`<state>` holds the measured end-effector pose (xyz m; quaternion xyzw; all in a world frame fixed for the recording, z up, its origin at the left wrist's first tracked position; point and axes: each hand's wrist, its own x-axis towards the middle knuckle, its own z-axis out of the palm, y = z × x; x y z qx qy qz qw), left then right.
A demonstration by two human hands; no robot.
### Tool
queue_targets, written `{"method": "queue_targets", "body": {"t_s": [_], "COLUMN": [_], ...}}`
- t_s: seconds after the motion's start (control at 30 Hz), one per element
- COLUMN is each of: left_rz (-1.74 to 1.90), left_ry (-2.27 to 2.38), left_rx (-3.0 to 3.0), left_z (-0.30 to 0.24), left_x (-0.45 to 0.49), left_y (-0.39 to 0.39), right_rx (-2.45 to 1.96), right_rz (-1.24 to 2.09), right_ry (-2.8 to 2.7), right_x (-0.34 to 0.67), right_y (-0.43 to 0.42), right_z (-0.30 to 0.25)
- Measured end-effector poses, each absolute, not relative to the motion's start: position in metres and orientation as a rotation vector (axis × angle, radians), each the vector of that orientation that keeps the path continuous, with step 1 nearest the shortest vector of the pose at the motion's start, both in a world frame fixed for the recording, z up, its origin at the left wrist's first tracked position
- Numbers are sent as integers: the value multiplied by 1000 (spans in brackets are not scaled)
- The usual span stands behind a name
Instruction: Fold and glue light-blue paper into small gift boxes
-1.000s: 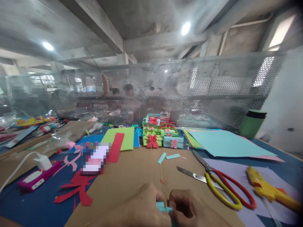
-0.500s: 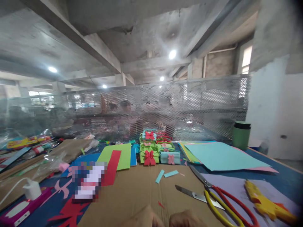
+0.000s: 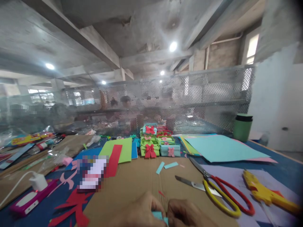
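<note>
At the bottom edge, my left hand [image 3: 138, 211] and my right hand [image 3: 186, 212] are close together over a brown cardboard sheet [image 3: 125, 186]. Both have their fingers closed on a small light-blue paper piece [image 3: 157, 215], partly hidden by the fingers. Just beyond them lies a thin red scrap [image 3: 161, 193], and farther off are two light-blue paper strips [image 3: 170, 165]. Scissors [image 3: 221, 192] with one yellow and one red handle loop rest right of my right hand. A flat metal blade [image 3: 189, 183] lies against the yellow loop.
Small paper handbags with bows [image 3: 150, 148] are stacked at the cardboard's far edge. A yellow glue gun [image 3: 262, 192] lies on lilac paper at right, before blue sheets [image 3: 227, 148] and a green cup [image 3: 242, 127]. Red cutouts [image 3: 77, 201] and a magenta power strip [image 3: 33, 198] sit left.
The view has tipped down a little, and more of both hands shows. The light-blue paper piece between my fingers has come into view.
</note>
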<state>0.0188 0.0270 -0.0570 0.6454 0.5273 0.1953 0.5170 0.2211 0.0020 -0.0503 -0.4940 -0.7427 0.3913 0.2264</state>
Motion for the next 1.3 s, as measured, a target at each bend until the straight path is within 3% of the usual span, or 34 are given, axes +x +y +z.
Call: {"method": "queue_targets", "body": {"t_s": [0.3, 1.07, 1.3], "left_rz": [421, 284, 487], "left_ry": [928, 767, 686], "left_rx": [1043, 1087, 989], "left_z": [-30, -23, -21], "left_x": [17, -2, 5], "left_y": [8, 15, 22], "right_rx": [-1239, -1269, -1265], "right_rz": [1141, 1138, 1068], "right_ry": [-2029, -2042, -1952], "right_x": [214, 218, 220], "right_y": [-6, -7, -8], "right_z": [-29, -24, -16]}}
